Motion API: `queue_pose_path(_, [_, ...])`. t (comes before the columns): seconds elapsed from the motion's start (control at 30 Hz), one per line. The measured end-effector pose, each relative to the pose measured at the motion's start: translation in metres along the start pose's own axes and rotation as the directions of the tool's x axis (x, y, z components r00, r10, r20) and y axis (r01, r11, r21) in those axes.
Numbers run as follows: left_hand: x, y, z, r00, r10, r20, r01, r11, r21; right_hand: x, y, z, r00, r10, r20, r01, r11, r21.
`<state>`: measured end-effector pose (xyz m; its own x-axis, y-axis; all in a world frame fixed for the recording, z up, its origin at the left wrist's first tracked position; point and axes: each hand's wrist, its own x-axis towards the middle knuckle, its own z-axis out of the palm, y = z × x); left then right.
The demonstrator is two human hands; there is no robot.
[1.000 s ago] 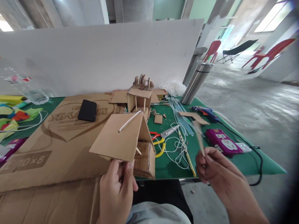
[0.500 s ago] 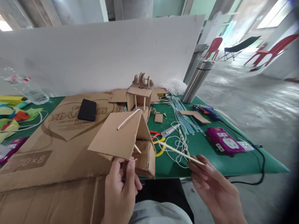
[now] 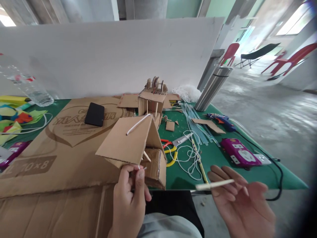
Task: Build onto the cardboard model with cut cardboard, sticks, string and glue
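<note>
Near edge, middle: bare strip of green table point(image 3: 184, 180) between the cardboard house point(image 3: 135, 150) and the right hand point(image 3: 241, 201), open to a hand.
Right of the house: scissors point(image 3: 173, 145) and looped string point(image 3: 189, 155) lie across the way.
Far right: purple power strip point(image 3: 237, 152) and its black cable point(image 3: 277, 178) block the edge.
Left: flat cardboard sheet point(image 3: 49, 158), open except for a black phone point(image 3: 94, 114).
Behind: small cardboard model point(image 3: 152, 100), steel flask point(image 3: 213, 88) and white board point(image 3: 111, 56) close off the back.

My left hand point(image 3: 130, 201) covers the house's point(image 3: 135, 148) near corner; the stick point(image 3: 214, 184) beside it blurs at its tip. My wrists run off frame.
</note>
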<state>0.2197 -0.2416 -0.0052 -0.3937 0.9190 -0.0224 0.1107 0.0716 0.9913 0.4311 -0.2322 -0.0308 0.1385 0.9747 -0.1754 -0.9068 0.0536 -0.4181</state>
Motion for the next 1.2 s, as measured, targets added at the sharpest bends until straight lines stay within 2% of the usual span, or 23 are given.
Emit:
queue_pose_path(0.1, [0.0,0.0,-0.001,1.0,-0.003,-0.001,0.003,1.0,0.001,-0.007,0.004,0.006,0.999,-0.034,0.016,0.036,0.99,-0.135])
queue_pose_path(0.23, [0.001,-0.003,0.0,1.0,0.015,0.008,-0.015,1.0,-0.013,-0.016,0.004,0.014,0.993,-0.116,0.017,0.115,0.933,-0.342])
queue_pose_path(0.33, [0.001,-0.006,0.0,0.999,0.043,0.006,-0.043,0.999,-0.008,-0.013,0.004,0.023,0.987,-0.085,0.139,0.143,0.86,-0.49])
queue_pose_path(0.47, [0.0,-0.008,0.001,0.998,0.059,0.011,-0.059,0.998,0.016,-0.007,0.015,0.037,0.929,-0.071,0.362,0.28,0.776,-0.565])
queue_pose_path(0.57, [0.0,-0.01,0.0,0.996,0.081,0.031,-0.083,0.996,0.043,-0.012,0.029,0.045,0.923,-0.087,0.374,0.317,0.722,-0.615])
queue_pose_path(0.63, [0.0,-0.01,0.0,0.995,0.089,0.039,-0.091,0.994,0.057,-0.017,0.036,0.049,0.92,-0.102,0.379,0.356,0.626,-0.694])
queue_pose_path(0.7, [0.0,-0.011,0.0,0.996,0.081,0.037,-0.084,0.995,0.059,-0.02,0.041,0.051,0.885,-0.112,0.452,0.446,0.481,-0.755])
queue_pose_path(0.77, [0.0,-0.011,-0.001,0.997,0.068,0.035,-0.07,0.996,0.053,-0.02,0.043,0.052,0.825,-0.087,0.559,0.55,0.357,-0.755])
queue_pose_path(0.8, [0.0,-0.011,-0.001,0.997,0.063,0.038,-0.064,0.997,0.051,-0.019,0.044,0.052,0.795,-0.074,0.602,0.59,0.323,-0.74])
queue_pose_path(0.87, [-0.001,-0.01,-0.001,0.998,0.046,0.043,-0.048,0.998,0.044,-0.017,0.045,0.052,0.761,-0.052,0.646,0.629,0.301,-0.717])
queue_pose_path(1.0, [-0.001,-0.01,-0.001,0.999,0.023,0.039,-0.024,1.0,0.009,-0.015,0.045,0.05,0.724,-0.011,0.69,0.67,0.253,-0.698])
queue_pose_path(1.1, [-0.002,-0.011,0.0,0.998,0.047,0.037,-0.047,0.999,0.004,-0.014,0.044,0.051,0.674,0.007,0.738,0.725,0.185,-0.664])
queue_pose_path(1.2, [-0.001,-0.013,0.001,0.996,0.079,0.038,-0.08,0.997,0.01,-0.013,0.043,0.052,0.66,0.033,0.751,0.737,0.168,-0.655])
